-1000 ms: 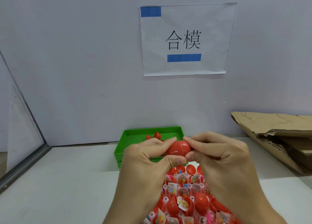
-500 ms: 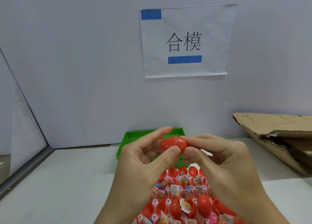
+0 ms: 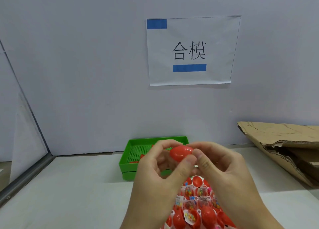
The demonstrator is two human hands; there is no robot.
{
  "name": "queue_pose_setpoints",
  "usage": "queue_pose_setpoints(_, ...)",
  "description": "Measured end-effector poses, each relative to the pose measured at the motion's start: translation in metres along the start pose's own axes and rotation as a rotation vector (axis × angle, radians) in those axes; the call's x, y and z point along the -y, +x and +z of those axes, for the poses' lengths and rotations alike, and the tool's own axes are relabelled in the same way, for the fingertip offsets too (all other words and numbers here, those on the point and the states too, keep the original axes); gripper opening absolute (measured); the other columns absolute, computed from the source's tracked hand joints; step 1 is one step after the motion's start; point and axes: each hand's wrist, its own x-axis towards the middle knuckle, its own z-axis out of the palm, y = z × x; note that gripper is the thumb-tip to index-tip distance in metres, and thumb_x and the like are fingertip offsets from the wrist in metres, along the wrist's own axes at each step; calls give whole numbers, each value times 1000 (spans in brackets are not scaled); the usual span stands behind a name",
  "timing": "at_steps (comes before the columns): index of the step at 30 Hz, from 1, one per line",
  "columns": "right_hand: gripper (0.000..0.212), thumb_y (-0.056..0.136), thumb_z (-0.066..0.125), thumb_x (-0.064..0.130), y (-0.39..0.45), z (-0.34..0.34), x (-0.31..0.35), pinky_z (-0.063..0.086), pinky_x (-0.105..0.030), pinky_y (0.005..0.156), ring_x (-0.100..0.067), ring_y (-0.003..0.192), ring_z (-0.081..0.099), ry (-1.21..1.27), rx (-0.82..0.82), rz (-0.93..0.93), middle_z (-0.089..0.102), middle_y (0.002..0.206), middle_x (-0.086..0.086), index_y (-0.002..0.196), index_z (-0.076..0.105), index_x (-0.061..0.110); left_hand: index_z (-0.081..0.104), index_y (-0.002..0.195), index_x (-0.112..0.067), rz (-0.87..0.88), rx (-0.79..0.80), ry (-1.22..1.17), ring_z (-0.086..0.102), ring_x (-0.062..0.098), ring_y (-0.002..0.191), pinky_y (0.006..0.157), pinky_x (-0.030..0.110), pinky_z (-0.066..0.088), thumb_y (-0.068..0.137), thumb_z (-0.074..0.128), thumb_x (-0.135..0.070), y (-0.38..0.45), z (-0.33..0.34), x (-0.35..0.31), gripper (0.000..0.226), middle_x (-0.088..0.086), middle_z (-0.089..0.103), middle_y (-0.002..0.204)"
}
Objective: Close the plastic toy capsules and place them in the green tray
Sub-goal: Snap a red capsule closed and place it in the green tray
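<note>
Head view shows your left hand (image 3: 162,173) and right hand (image 3: 222,166) meeting over the table (image 3: 69,185), both pinching one red capsule (image 3: 181,152) between thumb and fingers (image 3: 161,146), held in the air just in front of the green tray (image 3: 127,152). The capsule looks closed, its two halves meeting in a smooth egg shape, so you seem to be at the end of the closing step. Next you would carry it forward and set it inside the tray, where a few red pieces already lie. Below your hands sits a sheet of open red capsules (image 3: 195,209) with small toy packets inside, waiting their turn.
</note>
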Motion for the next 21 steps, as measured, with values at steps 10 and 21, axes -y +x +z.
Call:
queue_pose_setpoints(10,32,76,81,34,2,-4,-1,61,-36,76,-30,93,75,197,101,229,76,101,-15,101,78,15,64,93,-42,196,-76,379,60,13,66,58,37,56,63,74,-57,0,-7,3,35,-7,63,75)
queue_pose_setpoints(21,33,95,65,19,59,-99,20,61,-26,66,-25,73,73,289,-606,378,67,98,-21,113,56,-6,55,102,-60,155,37,389,60,-1,83,53,19,52,44,75,-57,7,-14,9,61,-32,61,97)
